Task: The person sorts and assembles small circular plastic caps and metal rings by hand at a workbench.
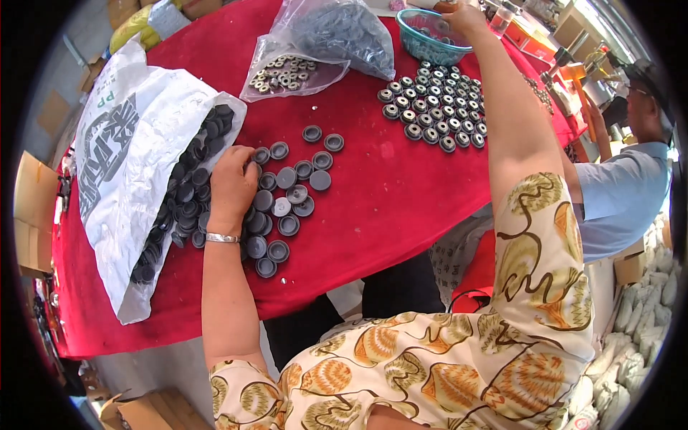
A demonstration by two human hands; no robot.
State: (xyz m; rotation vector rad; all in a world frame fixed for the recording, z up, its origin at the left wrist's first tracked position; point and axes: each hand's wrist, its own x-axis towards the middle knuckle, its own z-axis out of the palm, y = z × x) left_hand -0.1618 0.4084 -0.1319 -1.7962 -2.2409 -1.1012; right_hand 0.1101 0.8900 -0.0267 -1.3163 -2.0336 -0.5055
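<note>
My left hand [235, 183] rests on the red cloth between a white woven sack [136, 158] and a loose group of round dark grey caps [287, 177]. Its fingers are curled together beside the caps; what they hold, if anything, is hidden. Black caps [188, 193] spill from the sack's mouth, left of this hand. My right hand [464, 20] reaches far out to the rim of a teal plastic basket [430, 46]. Its fingers are bent over the basket, and I cannot make out what is in them. Assembled caps with metal rings [438, 107] stand in rows near the basket.
A clear bag of small metal rings [287, 74] lies at the far middle, against a bag of grey parts [344, 36]. At the right a co-worker in a blue shirt [623, 193] sits by a tool with an orange handle [573, 72]. Cardboard boxes [154, 410] stand at lower left.
</note>
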